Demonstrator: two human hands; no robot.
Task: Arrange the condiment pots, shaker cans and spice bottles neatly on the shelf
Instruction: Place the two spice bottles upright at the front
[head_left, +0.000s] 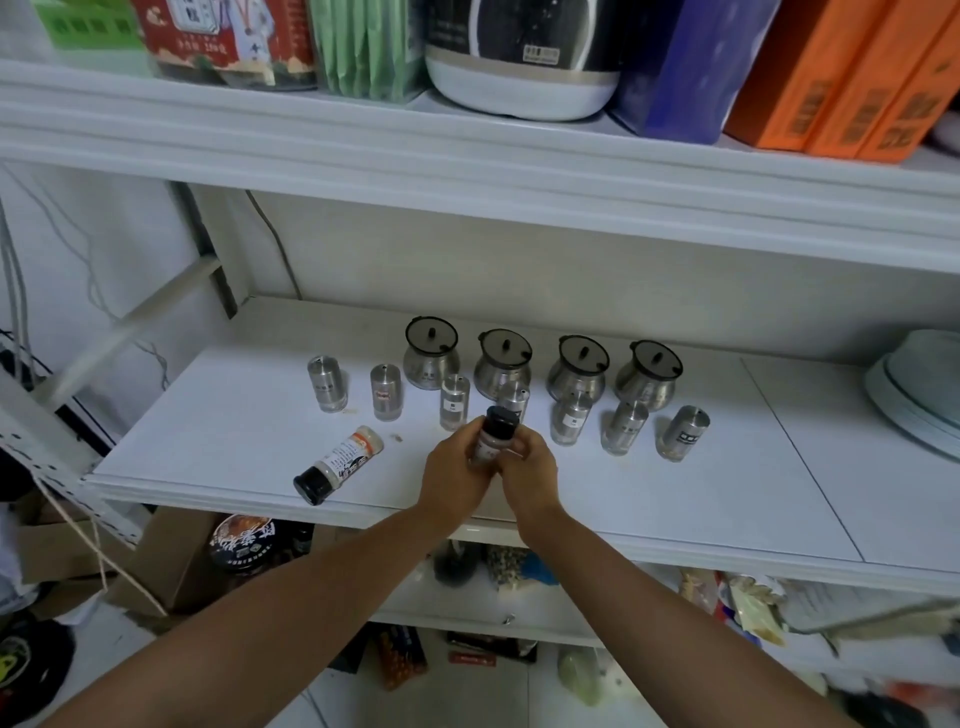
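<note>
— Where is the spice bottle?
— Upright, black cap up, over the front middle of the white shelf. Both hands grip it: the left hand curls its fingers round one side, the right hand round the other.
— And the others?
— A second spice bottle lies on its side at 9 o'clock from the hands. Seven shaker cans stand at 12 o'clock, with four condiment pots behind them.
</note>
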